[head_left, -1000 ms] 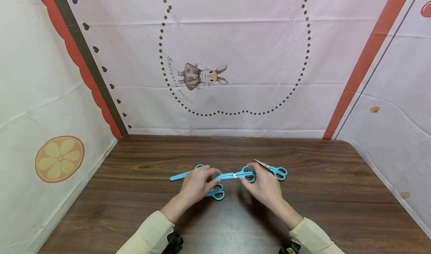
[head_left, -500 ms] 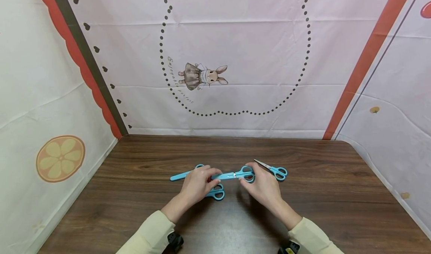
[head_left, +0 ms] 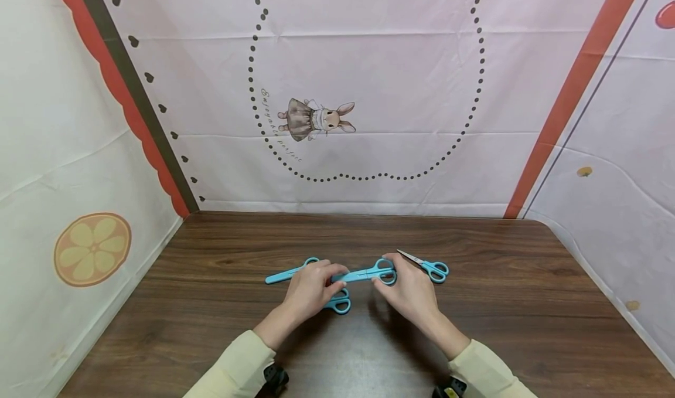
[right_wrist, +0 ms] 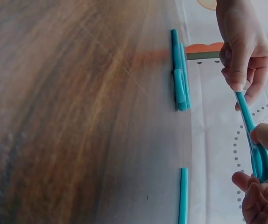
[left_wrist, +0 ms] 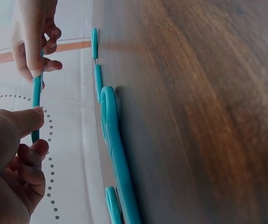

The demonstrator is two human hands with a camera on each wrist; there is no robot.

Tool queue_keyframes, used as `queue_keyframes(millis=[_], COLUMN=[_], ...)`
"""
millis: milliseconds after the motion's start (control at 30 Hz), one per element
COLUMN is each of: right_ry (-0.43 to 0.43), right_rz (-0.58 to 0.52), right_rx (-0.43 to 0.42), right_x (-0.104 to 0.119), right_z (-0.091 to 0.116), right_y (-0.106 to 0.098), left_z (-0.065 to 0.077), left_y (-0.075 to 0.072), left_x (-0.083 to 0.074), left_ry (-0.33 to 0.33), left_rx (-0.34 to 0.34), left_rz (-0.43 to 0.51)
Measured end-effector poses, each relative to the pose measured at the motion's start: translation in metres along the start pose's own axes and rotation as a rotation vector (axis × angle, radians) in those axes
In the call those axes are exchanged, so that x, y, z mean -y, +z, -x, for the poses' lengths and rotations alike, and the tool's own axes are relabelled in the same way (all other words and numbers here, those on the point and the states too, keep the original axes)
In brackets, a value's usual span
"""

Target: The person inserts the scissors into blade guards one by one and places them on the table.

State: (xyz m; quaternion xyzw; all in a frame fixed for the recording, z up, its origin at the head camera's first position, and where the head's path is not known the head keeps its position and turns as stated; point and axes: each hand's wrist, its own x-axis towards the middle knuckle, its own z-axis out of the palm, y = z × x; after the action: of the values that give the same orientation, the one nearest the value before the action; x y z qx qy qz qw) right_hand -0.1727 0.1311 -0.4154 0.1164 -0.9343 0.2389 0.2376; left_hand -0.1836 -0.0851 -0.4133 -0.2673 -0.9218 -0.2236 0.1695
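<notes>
My left hand (head_left: 311, 286) pinches a light blue blade cover (head_left: 355, 276) between thumb and fingers. From the other end, my right hand (head_left: 412, 286) grips the handle loops of a pair of light blue scissors (head_left: 375, 271). The blades are hidden inside the cover, and the handles meet its mouth. In both wrist views, the joined scissors (right_wrist: 247, 116) are held above the table, with one hand at each end. Part of the cover's tip is behind my left fingers.
Covered scissors (head_left: 285, 276) lie left of my left hand, partly behind it. More blue scissors (head_left: 332, 302) lie just under that hand. Right of my right hand are scissors with bare blades (head_left: 429, 266). The brown wooden table (head_left: 237, 240) meets a printed cloth wall (head_left: 401, 111).
My right hand has moved slightly left, pushing the scissors into the cover. The strip of metal that showed between handles and cover is gone from sight. The left hand stays nearly still.
</notes>
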Motion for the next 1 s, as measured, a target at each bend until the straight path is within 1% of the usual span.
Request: queue_keyframes(millis=[267,500,600,800,1000], right_ry=[-0.012,-0.03,-0.029,-0.025,-0.008], right_rz=[0.002,-0.002,-0.014,-0.027,-0.027], right_rx=[0.0,0.012,0.023,0.03,0.036], right_x=[0.0,-0.001,-0.001,-0.001,0.0], right_z=[-0.001,0.0,0.0,-0.001,0.0], right_y=[0.0,0.0,-0.001,-0.001,-0.001], left_z=[0.001,-0.001,-0.002,-0.002,-0.002], left_y=[0.0,-0.007,-0.009,-0.008,-0.01], left_x=[0.001,0.001,0.001,0.003,0.004], left_ry=[0.015,0.036,0.049,0.058,0.055], left_rx=[0.024,0.092,0.094,0.077,0.098], left_rz=[-0.005,0.003,0.015,0.022,0.018])
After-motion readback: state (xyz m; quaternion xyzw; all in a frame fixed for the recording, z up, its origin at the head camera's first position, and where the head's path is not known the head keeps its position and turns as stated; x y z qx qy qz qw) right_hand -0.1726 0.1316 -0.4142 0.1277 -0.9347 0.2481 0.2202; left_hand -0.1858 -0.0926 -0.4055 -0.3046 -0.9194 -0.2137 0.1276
